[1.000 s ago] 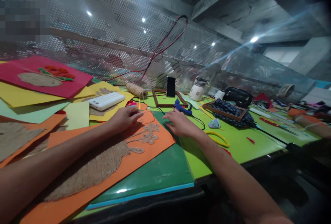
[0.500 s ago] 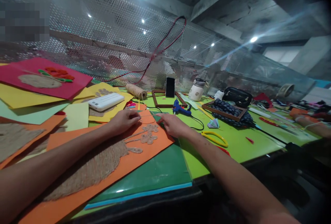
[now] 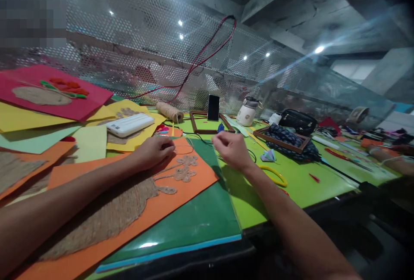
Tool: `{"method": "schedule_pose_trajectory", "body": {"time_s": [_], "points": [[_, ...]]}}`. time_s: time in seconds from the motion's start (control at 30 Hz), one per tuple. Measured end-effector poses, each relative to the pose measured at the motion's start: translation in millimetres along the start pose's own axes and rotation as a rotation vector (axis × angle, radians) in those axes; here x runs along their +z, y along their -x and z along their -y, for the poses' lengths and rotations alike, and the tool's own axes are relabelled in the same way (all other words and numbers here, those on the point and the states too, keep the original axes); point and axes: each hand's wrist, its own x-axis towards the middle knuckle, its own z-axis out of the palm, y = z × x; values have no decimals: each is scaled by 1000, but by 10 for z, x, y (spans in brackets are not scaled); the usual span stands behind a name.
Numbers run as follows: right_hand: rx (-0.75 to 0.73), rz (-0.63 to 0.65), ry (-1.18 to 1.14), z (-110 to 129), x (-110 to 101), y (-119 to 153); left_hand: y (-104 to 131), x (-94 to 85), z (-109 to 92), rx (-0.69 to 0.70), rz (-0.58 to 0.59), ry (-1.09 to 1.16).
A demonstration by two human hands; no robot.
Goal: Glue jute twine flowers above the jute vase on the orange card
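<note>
My left hand [image 3: 158, 150] rests on an orange sheet [image 3: 194, 182], its fingers curled together; anything pinched in them is hidden. A thin strand of twine curves over the paper beside its fingertips. Glued to the sheet is a vase shape of brown jute twine [image 3: 110, 213], with twine stems and flowers [image 3: 186, 172]. My right hand [image 3: 233, 147] is raised past the sheet's right edge, fingers closed, contents hard to see. Just behind it shows a bit of the blue glue gun [image 3: 221, 127], mostly covered by the hand.
A green board [image 3: 181, 228] lies under the sheet. Behind stand a twine roll [image 3: 168, 111], a phone [image 3: 213, 107] and a white bottle [image 3: 246, 114]. A white power bank [image 3: 130, 126] lies left, yellow-handled scissors [image 3: 274, 176] right. Another person's arm [image 3: 391, 159] shows at far right.
My right hand has left the orange sheet and moved right, rising in front of the glue gun, its fingers now closed. My left hand stays on the paper.
</note>
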Motion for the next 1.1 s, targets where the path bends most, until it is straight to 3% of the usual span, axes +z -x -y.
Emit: {"method": "schedule_pose_trajectory", "body": {"time_s": [0.03,0.1,0.23,0.4,0.53,0.67,0.73,0.83,0.93,1.1], "points": [[-4,-98,-19,-8,-16,0,2,1,-4,-1,-1,-7],[-45,-117,-42,-32,-25,-3,5,-2,-11,-15,-4,-5],[-143,127,-28,-71,6,1,10,-30,-32,-50,-4,29],[-183,254,20,-105,79,31,13,-63,-48,-124,-64,176],[-173,435,55,-142,287,42,10,-59,-36,-187,-74,299],[-170,523,206,-164,447,-6,5,-66,-65,-167,-71,229],[-179,504,257,-169,447,-36,6,-75,-93,-154,-82,159],[-169,373,243,-175,399,-55,14,-82,-117,-141,-110,76],[-130,230,139,-171,367,-42,19,-69,-105,-135,-115,25],[-136,121,-121,-120,200,-28,0,-28,-52,-114,-121,50]]}}
